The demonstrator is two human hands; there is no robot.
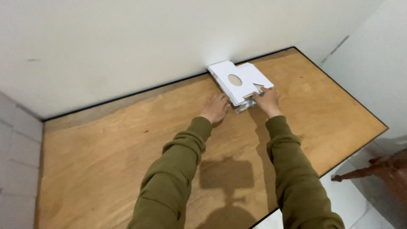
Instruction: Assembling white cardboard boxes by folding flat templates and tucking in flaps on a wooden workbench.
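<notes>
Looking down: two arms in green sleeves (178, 169) reach out over a big brown wooden table (106, 157).
Shadow: a dark shadow (224, 174) lies on the table between the two sleeves, nearer than the stack of cards.
Left hand: the left hand (215, 108) lies palm down on the table with its fingers spread out. Its fingertips are right at the near left side of the stack of cards. It holds nothing that can be seen.
Right hand: the right hand (267, 99) is at the near right corner of the stack of cards. Its fingers curl on the edge there and seem to pinch the top cards.
Stack of cards: the stack of cards (237, 82) is white and flat, with an oval hole in the top card. It lies on the table, with both hands at its near end.
Wall: a pale wall (127, 42) stands just behind the stack of cards, and the far end of the stack touches it.
Floor: white floor tiles (360, 199) show past the table edge, to the right of the stack of cards and nearer.
</notes>
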